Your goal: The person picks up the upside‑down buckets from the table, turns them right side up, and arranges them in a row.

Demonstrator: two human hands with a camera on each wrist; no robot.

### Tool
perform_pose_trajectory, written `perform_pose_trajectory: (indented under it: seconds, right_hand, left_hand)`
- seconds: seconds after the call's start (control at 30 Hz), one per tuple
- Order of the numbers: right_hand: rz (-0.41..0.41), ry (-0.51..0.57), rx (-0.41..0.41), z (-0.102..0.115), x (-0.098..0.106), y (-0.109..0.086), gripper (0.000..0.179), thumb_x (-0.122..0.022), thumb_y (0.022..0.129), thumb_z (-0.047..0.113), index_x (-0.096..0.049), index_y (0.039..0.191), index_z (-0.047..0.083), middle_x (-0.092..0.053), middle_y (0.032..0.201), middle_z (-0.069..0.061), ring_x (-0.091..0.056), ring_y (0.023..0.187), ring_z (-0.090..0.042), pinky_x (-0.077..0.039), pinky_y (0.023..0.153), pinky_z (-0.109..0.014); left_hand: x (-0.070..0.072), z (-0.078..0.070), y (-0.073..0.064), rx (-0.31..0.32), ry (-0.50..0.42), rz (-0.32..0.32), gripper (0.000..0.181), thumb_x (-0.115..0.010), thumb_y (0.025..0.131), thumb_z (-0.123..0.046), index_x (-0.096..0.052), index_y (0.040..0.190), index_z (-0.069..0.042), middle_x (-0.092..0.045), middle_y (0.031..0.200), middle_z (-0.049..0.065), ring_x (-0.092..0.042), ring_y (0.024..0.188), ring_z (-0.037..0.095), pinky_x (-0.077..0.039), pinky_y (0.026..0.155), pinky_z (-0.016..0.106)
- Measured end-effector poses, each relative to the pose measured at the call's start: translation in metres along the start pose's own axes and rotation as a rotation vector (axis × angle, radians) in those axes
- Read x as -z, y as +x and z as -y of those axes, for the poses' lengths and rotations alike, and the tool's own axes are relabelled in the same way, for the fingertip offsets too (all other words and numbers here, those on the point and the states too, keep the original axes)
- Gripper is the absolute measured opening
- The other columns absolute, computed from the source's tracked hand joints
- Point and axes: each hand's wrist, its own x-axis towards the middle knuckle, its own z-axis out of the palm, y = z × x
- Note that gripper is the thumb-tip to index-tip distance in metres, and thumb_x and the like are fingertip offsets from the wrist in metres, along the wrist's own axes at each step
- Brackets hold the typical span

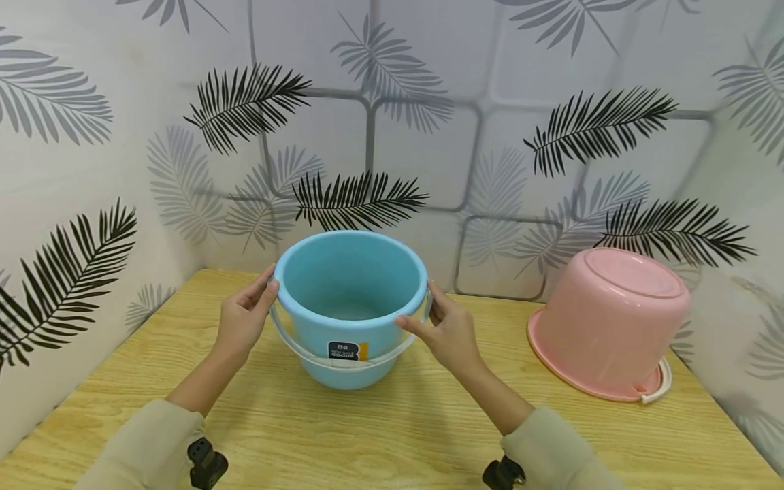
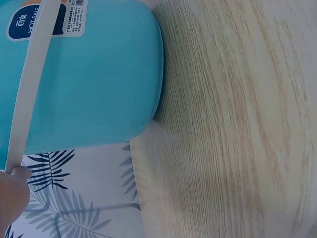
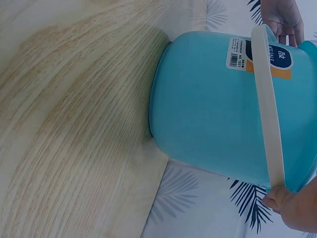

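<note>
A light blue bucket (image 1: 343, 333) stands upright on the wooden table, its mouth facing up and its inside visible. My left hand (image 1: 243, 316) grips the left side of its rim, thumb on the outside edge. On the opposite side my right hand (image 1: 446, 332) grips the rim, the thumb over the edge and fingers behind. The white handle (image 1: 343, 363) hangs down across the front, over a dark and orange label (image 2: 74, 17). In the right wrist view the bucket's base (image 3: 161, 94) meets the tabletop.
To the right a pink bucket (image 1: 612, 320) sits upside down, its white handle (image 1: 658, 384) lying by its rim. Walls with a leaf pattern (image 1: 422, 156) close off the back and sides of the wooden table (image 1: 355, 435).
</note>
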Motion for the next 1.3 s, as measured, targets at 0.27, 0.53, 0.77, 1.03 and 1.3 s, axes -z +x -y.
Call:
perform_pose_trajectory:
  seconds: [0.27,0.53,0.77,1.03,1.3]
  right_hand:
    - [-0.044,-0.1,0.006,0.002,-0.004,0.003,0.082,-0.079,0.071,0.022,-0.039,0.135,-0.009,-0.044,0.138,-0.022,-0.042,0.129,-0.031,-0.04,0.101,-0.04]
    - [-0.067,-0.159,0.04,0.002,-0.009,0.007,0.076,-0.081,0.07,0.022,-0.046,0.132,-0.006,-0.052,0.133,-0.02,-0.048,0.125,-0.034,-0.046,0.096,-0.049]
    - [-0.079,-0.15,0.07,0.001,-0.014,0.01,0.076,-0.081,0.07,0.024,-0.048,0.132,-0.004,-0.053,0.132,-0.019,-0.047,0.124,-0.035,-0.045,0.095,-0.053]
    - [-0.066,-0.154,0.063,0.0,-0.018,0.012,0.075,-0.079,0.073,0.023,-0.045,0.134,-0.004,-0.05,0.135,-0.02,-0.044,0.125,-0.036,-0.044,0.097,-0.053]
    - [-0.052,-0.192,0.041,0.001,-0.016,0.01,0.073,-0.078,0.074,0.022,-0.045,0.134,-0.004,-0.048,0.136,-0.021,-0.042,0.129,-0.036,-0.038,0.103,-0.053]
  left_hand:
    - [0.001,0.004,0.007,0.043,0.029,0.007,0.047,-0.046,0.098,-0.026,-0.041,0.138,-0.003,-0.042,0.142,0.012,-0.049,0.094,-0.023,-0.043,0.082,0.002]
    - [0.003,0.004,0.012,0.103,0.046,-0.011,0.045,-0.043,0.099,-0.027,-0.042,0.139,-0.007,-0.043,0.142,0.014,-0.048,0.096,-0.017,-0.044,0.086,0.005]
    - [0.005,0.002,0.017,0.141,0.097,-0.021,0.046,-0.041,0.099,-0.028,-0.04,0.141,-0.008,-0.043,0.143,0.01,-0.045,0.125,0.013,-0.041,0.099,0.016]
    - [0.003,0.006,0.021,0.028,0.168,-0.168,0.039,-0.047,0.097,-0.023,-0.053,0.129,0.0,-0.054,0.131,0.014,-0.052,0.102,-0.01,-0.042,0.088,0.005]
    - [-0.006,0.007,0.015,-0.21,0.28,-0.34,0.032,-0.053,0.094,-0.015,-0.061,0.117,0.006,-0.063,0.117,0.021,-0.066,0.099,0.019,-0.039,0.074,-0.003]
